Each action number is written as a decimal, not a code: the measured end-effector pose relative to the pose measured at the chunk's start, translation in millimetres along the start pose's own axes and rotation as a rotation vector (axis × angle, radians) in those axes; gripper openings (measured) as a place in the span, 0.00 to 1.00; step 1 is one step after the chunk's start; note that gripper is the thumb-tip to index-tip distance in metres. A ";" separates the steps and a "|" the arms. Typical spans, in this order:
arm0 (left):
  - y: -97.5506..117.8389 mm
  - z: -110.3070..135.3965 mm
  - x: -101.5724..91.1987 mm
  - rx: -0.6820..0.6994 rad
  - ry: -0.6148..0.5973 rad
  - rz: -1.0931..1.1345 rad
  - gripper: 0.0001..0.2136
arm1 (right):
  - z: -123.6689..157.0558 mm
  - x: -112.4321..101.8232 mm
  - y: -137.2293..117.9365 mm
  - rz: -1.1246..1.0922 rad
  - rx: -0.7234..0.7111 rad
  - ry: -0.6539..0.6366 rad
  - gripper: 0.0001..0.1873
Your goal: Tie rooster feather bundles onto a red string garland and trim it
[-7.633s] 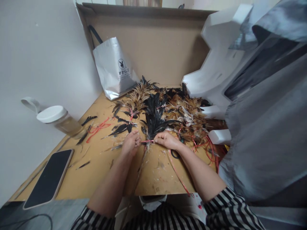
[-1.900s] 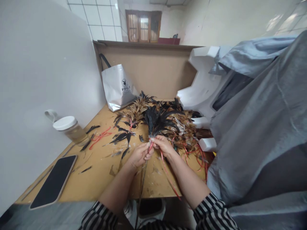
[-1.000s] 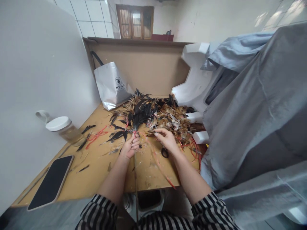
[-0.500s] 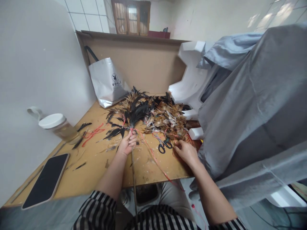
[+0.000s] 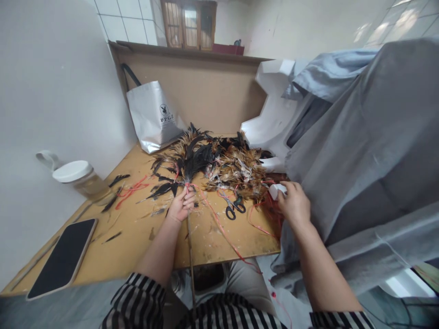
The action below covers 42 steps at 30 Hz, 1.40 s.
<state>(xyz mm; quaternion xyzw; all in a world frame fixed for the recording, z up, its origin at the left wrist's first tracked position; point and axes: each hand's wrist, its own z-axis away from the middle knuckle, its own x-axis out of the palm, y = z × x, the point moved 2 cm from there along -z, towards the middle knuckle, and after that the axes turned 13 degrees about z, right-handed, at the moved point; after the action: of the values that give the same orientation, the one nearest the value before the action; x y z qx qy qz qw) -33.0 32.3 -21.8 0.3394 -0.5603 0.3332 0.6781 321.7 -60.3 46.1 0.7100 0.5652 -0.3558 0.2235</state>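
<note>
My left hand (image 5: pixel 183 204) is closed around the thin stick (image 5: pixel 190 256) of a feather duster, just below where red string binds black feathers (image 5: pixel 192 160) to it. A red string (image 5: pixel 219 224) runs from this binding down past the table's front edge. At the right side, my right hand (image 5: pixel 295 205) has curled fingers beside a white foam block (image 5: pixel 275 189), above tangled red string (image 5: pixel 262 228). What its fingertips hold, if anything, is hidden. Scissors (image 5: pixel 235 208) with black handles lie between my hands. Brown feathers (image 5: pixel 240 167) are heaped behind them.
A lidded cup (image 5: pixel 82 183) and a phone (image 5: pixel 63 260) sit at the left. Loose feathers and red string scraps (image 5: pixel 132 191) lie near the cup. A silver bag (image 5: pixel 151 119) leans at the back. Grey cloth (image 5: pixel 360 160) hangs close on the right.
My right hand has moved right and slightly up, from beside the scissors to the white foam block. The red string near it now lies looped on the table. My left hand stays on the stick.
</note>
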 end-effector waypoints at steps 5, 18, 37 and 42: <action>-0.2 1.2 0.7 0.006 -0.007 -0.009 0.08 | -0.5 14.2 -54.9 -0.067 -0.299 -0.092 0.16; 0.8 0.1 1.3 -0.006 -0.062 0.018 0.10 | -42.9 69.4 -96.0 -0.018 -0.558 -0.334 0.12; 1.8 -0.8 -3.7 -0.024 -0.112 0.023 0.10 | -10.7 23.8 -48.4 -0.459 -0.525 -0.731 0.11; 0.6 -0.9 -3.0 -0.013 -0.086 0.026 0.10 | 32.6 13.3 -48.3 -0.212 -0.620 -0.542 0.24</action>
<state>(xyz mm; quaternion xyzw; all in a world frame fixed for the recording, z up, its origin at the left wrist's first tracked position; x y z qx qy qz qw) -33.5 33.1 -24.8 0.3416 -0.5953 0.3234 0.6514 268.5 -62.6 19.1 0.4278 0.6363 -0.3636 0.5291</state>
